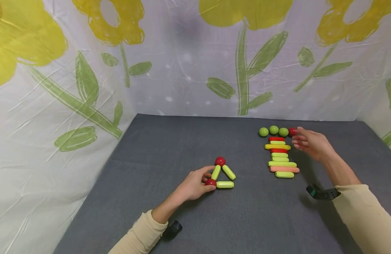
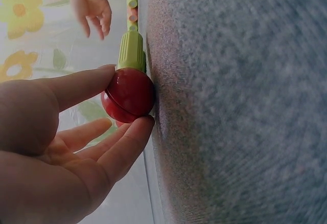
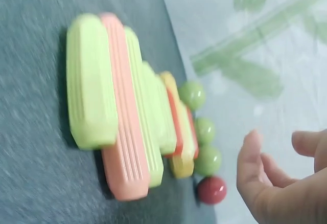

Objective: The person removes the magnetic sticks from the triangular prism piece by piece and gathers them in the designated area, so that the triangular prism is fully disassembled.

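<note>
Thumb and fingertips of my left hand (image 1: pixel 193 184) pinch a red ball (image 2: pixel 130 93) at the near left corner of a triangle. Yellow-green rods (image 1: pixel 225 185) form its three sides, and another red ball (image 1: pixel 220 161) sits at the top corner. On the right, my right hand (image 1: pixel 313 143) hovers with loosely bent fingers and holds nothing. Nearest to it is a red ball (image 3: pixel 211 189), apart from the fingers in the right wrist view. This ball ends a row with three green balls (image 1: pixel 273 130).
Below the ball row lies a column of rods side by side: yellow-green, red, yellow (image 1: pixel 277 147) and a salmon-pink rod (image 1: pixel 284 169). The dark grey tabletop (image 1: pixel 163 148) meets a flower-printed curtain (image 1: pixel 182 70) at the back and left.
</note>
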Available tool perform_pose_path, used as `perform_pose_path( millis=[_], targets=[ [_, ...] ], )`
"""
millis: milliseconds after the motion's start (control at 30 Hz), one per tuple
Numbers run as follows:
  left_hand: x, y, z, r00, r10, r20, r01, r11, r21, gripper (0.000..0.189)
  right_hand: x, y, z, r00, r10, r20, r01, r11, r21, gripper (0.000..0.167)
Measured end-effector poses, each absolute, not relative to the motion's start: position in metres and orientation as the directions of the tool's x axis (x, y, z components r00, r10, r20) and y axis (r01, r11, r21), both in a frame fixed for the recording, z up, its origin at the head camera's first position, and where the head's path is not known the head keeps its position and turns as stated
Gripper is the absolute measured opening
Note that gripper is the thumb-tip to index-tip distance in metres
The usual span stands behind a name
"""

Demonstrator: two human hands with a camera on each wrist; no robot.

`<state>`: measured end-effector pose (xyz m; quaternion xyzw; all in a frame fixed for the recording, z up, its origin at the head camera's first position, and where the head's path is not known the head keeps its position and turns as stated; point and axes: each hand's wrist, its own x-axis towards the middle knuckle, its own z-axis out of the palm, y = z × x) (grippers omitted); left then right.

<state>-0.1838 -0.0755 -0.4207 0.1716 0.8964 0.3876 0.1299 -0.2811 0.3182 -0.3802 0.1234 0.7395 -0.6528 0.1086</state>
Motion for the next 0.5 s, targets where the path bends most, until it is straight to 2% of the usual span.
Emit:
perform_pose_path(
  millis=[167, 267, 400, 500],
  targets=[
    [-0.183, -0.075, -0.42, -0.909, 0.403, -0.108, 0.196, 0.641, 0.742, 0.06, -0.271, 0.308, -0.378, -0.943, -0.111, -0.312, 0.281, 0.233, -0.931, 0.075],
    [-0.183, -0.075, -0.42, -0.909, 0.405, -0.102, 0.201, 0.637, 0.744, 0.06, -0.267, 0.3, -0.378, -0.932, -0.187, -0.31, 0.26, 0.252, -0.932, 0.072],
    [-0.183, -0.076, -0.42, -0.907, 0.41, -0.094, 0.209, 0.635, 0.743, 0.06, -0.263, 0.291, -0.383, -0.907, -0.278, -0.315, 0.263, 0.207, -0.942, 0.073],
    [-0.184, -0.076, -0.42, -0.906, 0.413, -0.089, 0.217, 0.635, 0.742, 0.06, -0.259, 0.281, -0.384, -0.867, -0.347, -0.359, 0.339, 0.119, -0.933, 0.068]
  ],
)
